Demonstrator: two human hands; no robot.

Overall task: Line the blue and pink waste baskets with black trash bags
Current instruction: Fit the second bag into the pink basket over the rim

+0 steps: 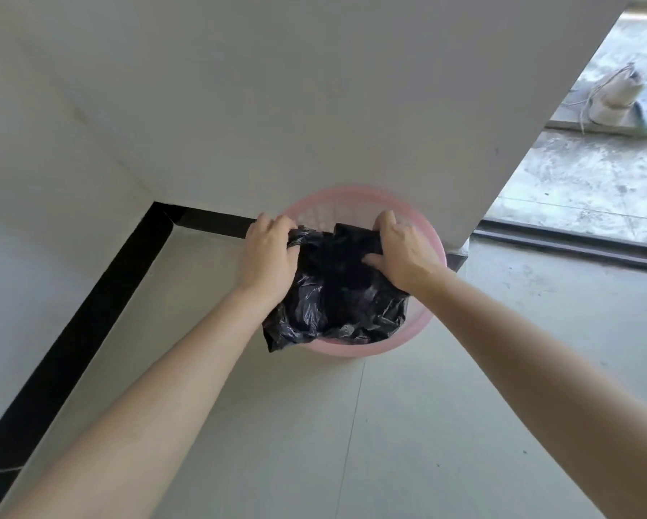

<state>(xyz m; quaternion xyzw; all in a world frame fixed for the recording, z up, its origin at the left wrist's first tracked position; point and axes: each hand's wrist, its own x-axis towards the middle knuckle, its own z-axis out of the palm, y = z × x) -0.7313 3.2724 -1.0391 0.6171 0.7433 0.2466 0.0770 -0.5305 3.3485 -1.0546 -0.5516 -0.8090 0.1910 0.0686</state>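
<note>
the pink basket (419, 324) stands upright on the floor (389, 425), mouth up, its far side against the wall (314, 106). the left hand (267, 256) and right hand (402, 252) each pinch the black bag (337, 294), draped over the near rim. open floor lies nearer.

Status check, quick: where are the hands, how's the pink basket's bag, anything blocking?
Left hand and right hand both gripping black trash bag. Bag sits in pink basket, near edge draped over rim, far rim still bare. Nothing blocking.

pink lattice basket (355, 198); glossy black bag (337, 294)
</note>
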